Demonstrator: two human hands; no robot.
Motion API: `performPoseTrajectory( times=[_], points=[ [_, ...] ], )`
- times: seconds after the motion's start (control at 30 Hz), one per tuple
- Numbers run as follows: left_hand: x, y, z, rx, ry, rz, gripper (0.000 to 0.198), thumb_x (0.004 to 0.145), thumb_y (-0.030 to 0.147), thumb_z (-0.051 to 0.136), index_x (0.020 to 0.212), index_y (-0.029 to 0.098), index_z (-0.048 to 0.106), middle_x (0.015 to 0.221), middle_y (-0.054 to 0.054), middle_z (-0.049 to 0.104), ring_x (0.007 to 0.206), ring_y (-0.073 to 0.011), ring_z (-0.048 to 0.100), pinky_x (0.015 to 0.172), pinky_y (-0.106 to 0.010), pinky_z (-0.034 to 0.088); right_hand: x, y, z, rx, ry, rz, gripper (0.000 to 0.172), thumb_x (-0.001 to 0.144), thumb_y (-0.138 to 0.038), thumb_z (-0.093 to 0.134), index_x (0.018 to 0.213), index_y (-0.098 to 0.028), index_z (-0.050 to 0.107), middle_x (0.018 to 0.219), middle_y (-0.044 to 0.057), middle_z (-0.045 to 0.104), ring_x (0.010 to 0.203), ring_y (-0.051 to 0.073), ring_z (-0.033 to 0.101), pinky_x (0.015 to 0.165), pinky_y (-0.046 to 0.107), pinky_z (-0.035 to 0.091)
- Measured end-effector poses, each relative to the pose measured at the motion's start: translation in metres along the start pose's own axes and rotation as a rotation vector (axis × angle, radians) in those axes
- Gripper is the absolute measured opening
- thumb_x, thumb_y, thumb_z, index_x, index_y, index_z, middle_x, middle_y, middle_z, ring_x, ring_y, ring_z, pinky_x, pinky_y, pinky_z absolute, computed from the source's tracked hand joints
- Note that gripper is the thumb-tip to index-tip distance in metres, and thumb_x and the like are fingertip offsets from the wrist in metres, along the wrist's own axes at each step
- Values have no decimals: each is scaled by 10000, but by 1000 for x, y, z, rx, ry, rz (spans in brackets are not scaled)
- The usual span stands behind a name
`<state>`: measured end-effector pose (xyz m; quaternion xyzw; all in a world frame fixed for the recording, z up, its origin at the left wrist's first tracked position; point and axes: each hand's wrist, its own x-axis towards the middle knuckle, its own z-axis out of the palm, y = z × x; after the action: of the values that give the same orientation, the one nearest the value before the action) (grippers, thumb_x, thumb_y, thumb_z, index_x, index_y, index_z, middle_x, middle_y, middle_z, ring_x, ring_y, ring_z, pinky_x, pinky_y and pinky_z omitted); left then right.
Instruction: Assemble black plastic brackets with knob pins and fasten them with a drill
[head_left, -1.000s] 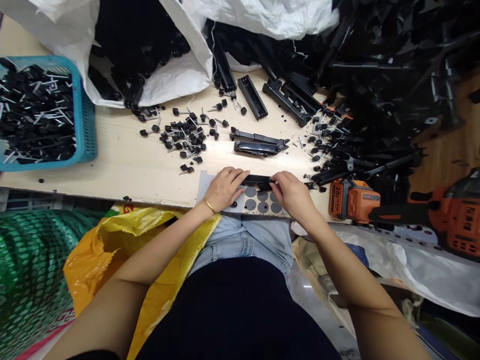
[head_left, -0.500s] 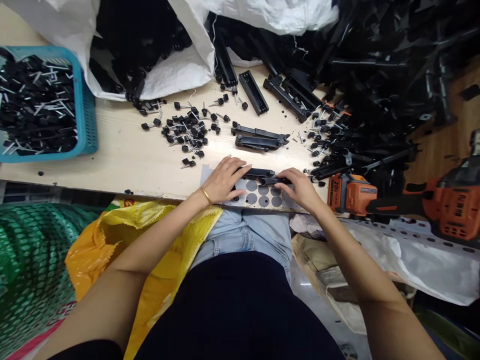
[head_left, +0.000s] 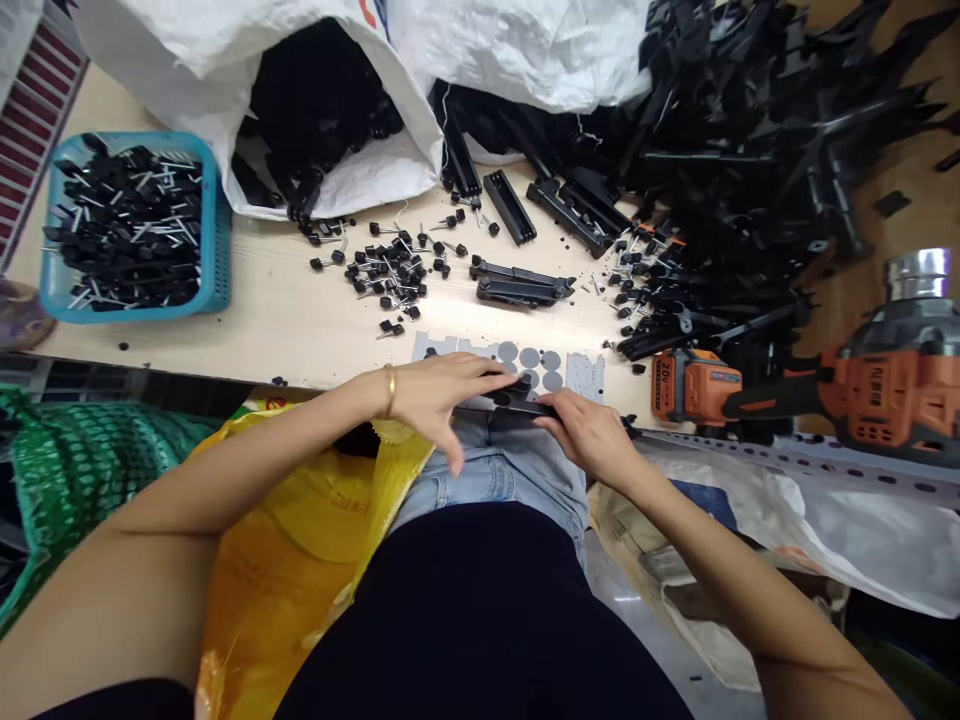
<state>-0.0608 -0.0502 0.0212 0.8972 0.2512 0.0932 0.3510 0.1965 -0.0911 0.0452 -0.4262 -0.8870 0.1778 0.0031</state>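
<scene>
My left hand (head_left: pixel 441 393), with a gold bangle at its wrist, lies stretched over a black plastic folding bracket (head_left: pixel 525 406) at the table's front edge. Its fingers are extended and the thumb points down, away from the bracket. The fingers of my right hand (head_left: pixel 591 432) pinch the bracket's right part. Much of the bracket is hidden under the hands. Behind it are grey round pads (head_left: pixel 529 357) on the tabletop. Two folded black brackets (head_left: pixel 523 284) lie farther back, left of a pile of black-headed screws (head_left: pixel 388 267).
At the left stands a blue basket (head_left: pixel 219 240) of black-headed screws. White sacks (head_left: pixel 517 50) with black parts line the back. Black brackets heap up (head_left: pixel 750 170) at the right, near an orange cordless power tool (head_left: pixel 885 395). A yellow sack (head_left: pixel 300 540) hangs below the table edge.
Both hands and the bracket have come nearer to my body, to the table edge. My left thumb has swung away from the bracket. The view has shifted, showing more at the left.
</scene>
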Motion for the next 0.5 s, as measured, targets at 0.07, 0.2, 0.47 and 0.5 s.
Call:
performPoseTrajectory(
  times=[0.07,0.2,0.47,0.5],
  points=[
    [-19,13,-9,-22,5,45,1213,474,747,764,1479,231,323,1463,-184,428,1287,-379,469,1066,-477,392,-9,-3,-10,43,-36,-7,350,984,-430,369,1100,-185,589,944,94,704,752,219,671,546,291,418],
    [-41,34,-13,-24,-90,134,1302,517,744,748,1534,204,142,1527,-201,323,1337,-371,416,1096,-473,374,-21,-10,-24,206,-115,-28,352,986,-443,363,1077,-198,599,969,81,720,800,217,703,598,300,476],
    [-9,39,5,274,73,-144,730,858,361,604,1451,122,254,969,-95,672,861,-226,649,741,-326,515,-5,-26,-27,503,-77,72,283,965,-398,452,1027,-200,644,954,60,739,833,188,707,712,277,518],
    [-4,40,3,309,55,-131,653,857,324,602,1410,123,318,966,-90,669,873,-222,649,742,-318,512,-2,-24,-28,517,-73,61,281,966,-395,451,1027,-197,642,959,61,739,836,179,705,721,267,515]
  ],
)
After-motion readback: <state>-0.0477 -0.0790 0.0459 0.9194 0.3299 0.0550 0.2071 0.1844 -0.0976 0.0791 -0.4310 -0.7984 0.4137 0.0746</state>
